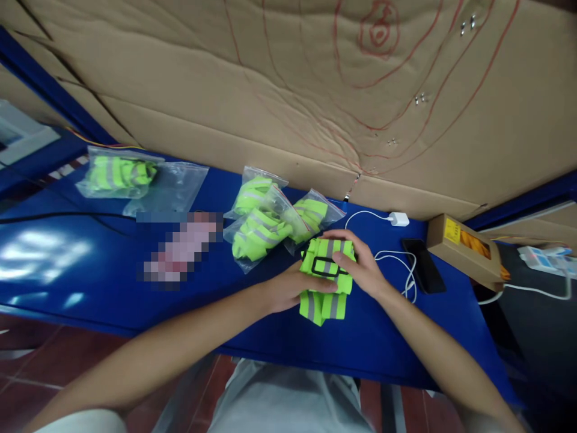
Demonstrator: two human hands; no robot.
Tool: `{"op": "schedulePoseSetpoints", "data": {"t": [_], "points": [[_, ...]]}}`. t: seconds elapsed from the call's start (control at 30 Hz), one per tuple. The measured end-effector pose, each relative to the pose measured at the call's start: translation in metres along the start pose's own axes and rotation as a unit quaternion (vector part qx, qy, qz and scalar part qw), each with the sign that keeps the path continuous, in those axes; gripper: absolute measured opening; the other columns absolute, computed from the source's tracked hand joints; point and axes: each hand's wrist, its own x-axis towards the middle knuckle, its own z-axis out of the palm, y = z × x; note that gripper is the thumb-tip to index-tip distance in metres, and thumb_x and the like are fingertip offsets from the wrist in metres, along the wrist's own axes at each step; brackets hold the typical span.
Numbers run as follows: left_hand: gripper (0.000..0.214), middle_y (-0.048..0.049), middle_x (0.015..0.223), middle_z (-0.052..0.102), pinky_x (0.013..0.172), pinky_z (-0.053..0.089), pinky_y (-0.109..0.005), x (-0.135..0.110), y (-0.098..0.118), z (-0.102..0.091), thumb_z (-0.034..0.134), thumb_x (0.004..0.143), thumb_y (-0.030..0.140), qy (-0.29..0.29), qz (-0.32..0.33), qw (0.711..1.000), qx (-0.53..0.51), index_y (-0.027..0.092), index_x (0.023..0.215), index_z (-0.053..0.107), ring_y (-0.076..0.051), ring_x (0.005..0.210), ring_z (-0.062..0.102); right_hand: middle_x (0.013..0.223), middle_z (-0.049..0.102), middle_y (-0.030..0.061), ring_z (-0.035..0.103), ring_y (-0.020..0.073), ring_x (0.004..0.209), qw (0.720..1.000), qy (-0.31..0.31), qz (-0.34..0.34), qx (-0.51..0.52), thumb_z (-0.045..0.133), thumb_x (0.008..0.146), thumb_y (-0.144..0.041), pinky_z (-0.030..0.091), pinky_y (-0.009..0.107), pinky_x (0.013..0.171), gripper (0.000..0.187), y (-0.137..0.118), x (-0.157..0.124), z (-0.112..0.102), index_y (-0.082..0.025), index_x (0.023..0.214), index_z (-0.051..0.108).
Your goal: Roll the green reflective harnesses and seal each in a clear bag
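Observation:
Above the front part of the blue table [265, 328], I hold a folded neon-yellow reflective strap [334, 246] with grey stripes and a black buckle. My left hand [300, 285] grips it from the left, its fingers lying across the front below the buckle. From the right, my right hand [360, 264] closes around the upper edge, with the thumb near the buckle. Two loose ends of the strap hang beneath the fold. Just behind my hands lie several clear zip bags [260, 234] with similar neon-yellow straps inside.
Farther left are another filled bag [119, 173], a clear plastic bag [174, 183] and a blurred pink item [183, 246]. To the right lie a white cable [410, 273], charger [399, 219], dark phone [422, 266] and cardboard box [466, 249]. A cardboard wall [270, 120] rises behind.

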Motion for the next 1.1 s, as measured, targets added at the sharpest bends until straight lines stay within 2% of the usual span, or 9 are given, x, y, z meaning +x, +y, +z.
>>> {"op": "schedulePoseSetpoints", "data": {"t": [0.13,0.3,0.5,0.6,0.7,0.8,0.93,1.03,1.1], "points": [[0.053,-0.0054,0.090,0.077,0.080,0.058,-0.035,0.004,0.008,-0.001,0.096,0.053,0.012,0.050,0.068,0.995,0.057,0.015,0.102,0.074,-0.022,0.082,0.072,0.120,0.073,0.0062,0.072,0.0241,0.104,0.990,-0.106,0.068,-0.058,0.080,0.082,-0.051,0.059,0.036,0.087,0.064,-0.010,0.012,-0.021,-0.024,0.136,0.058],[0.052,-0.0044,0.083,0.074,0.071,0.058,-0.034,0.002,0.004,0.001,0.092,0.050,0.006,0.075,0.075,0.994,0.034,0.014,0.098,0.072,-0.021,0.074,0.070,0.101,0.077,0.0019,0.073,0.0206,0.086,0.979,-0.110,0.065,-0.160,0.080,0.084,-0.047,0.058,0.030,0.072,0.054,-0.027,0.002,-0.019,-0.025,0.129,0.061],[0.051,0.0001,0.083,0.073,0.071,0.057,-0.031,-0.006,0.008,0.003,0.082,0.048,-0.005,0.051,0.084,0.995,-0.032,0.017,0.092,0.069,-0.019,0.077,0.069,0.123,0.074,0.0080,0.074,0.0248,0.103,0.970,-0.034,-0.061,-0.234,0.075,0.091,-0.038,0.061,0.036,0.087,0.048,-0.046,-0.012,-0.001,-0.026,0.135,0.057],[0.045,-0.0013,0.088,0.075,0.085,0.059,-0.037,-0.003,0.012,-0.003,0.079,0.053,-0.004,-0.021,0.069,0.996,-0.058,0.016,0.092,0.071,-0.021,0.088,0.070,0.129,0.072,0.0075,0.070,0.0257,0.117,0.950,-0.046,-0.160,-0.263,0.069,0.095,-0.026,0.059,0.042,0.099,0.045,-0.042,-0.009,-0.004,-0.028,0.139,0.057],[0.051,-0.0007,0.103,0.076,0.100,0.054,-0.039,-0.003,0.017,-0.007,0.077,0.056,-0.003,-0.074,0.103,0.988,-0.087,0.020,0.102,0.074,-0.023,0.109,0.068,0.139,0.067,0.0064,0.064,0.0263,0.130,0.917,-0.042,-0.241,-0.315,0.060,0.097,-0.017,0.054,0.049,0.110,0.050,-0.031,-0.005,-0.011,-0.031,0.145,0.054],[0.058,-0.0010,0.124,0.072,0.109,0.049,-0.039,-0.006,0.019,-0.007,0.087,0.059,0.009,-0.123,0.133,0.979,-0.097,0.025,0.113,0.073,-0.026,0.131,0.059,0.145,0.063,0.0044,0.056,0.0282,0.140,0.876,-0.006,-0.290,-0.384,0.053,0.098,-0.015,0.043,0.058,0.120,0.052,-0.019,-0.004,-0.015,-0.035,0.146,0.055],[0.065,-0.0056,0.140,0.065,0.106,0.050,-0.039,-0.008,0.018,-0.005,0.092,0.067,0.049,-0.129,0.136,0.977,-0.107,0.026,0.124,0.070,-0.029,0.137,0.054,0.142,0.066,0.0057,0.055,0.0279,0.140,0.852,0.021,-0.346,-0.393,0.051,0.100,-0.016,0.040,0.061,0.121,0.049,-0.008,-0.012,-0.012,-0.033,0.146,0.055],[0.073,-0.0107,0.129,0.070,0.095,0.053,-0.033,-0.006,0.016,-0.001,0.077,0.074,0.072,-0.086,0.098,0.985,-0.110,0.020,0.124,0.070,-0.028,0.124,0.062,0.136,0.069,0.0068,0.058,0.0282,0.137,0.849,0.015,-0.360,-0.385,0.052,0.100,-0.017,0.039,0.064,0.121,0.050,-0.003,-0.027,-0.006,-0.033,0.147,0.054],[0.066,-0.0094,0.114,0.074,0.089,0.053,-0.030,-0.003,0.013,0.000,0.068,0.082,0.073,-0.059,0.070,0.991,-0.094,0.018,0.119,0.072,-0.025,0.109,0.067,0.136,0.069,0.0077,0.060,0.0292,0.135,0.867,0.016,-0.342,-0.361,0.053,0.099,-0.016,0.042,0.063,0.118,0.053,0.000,-0.037,-0.003,-0.033,0.149,0.052]]}}
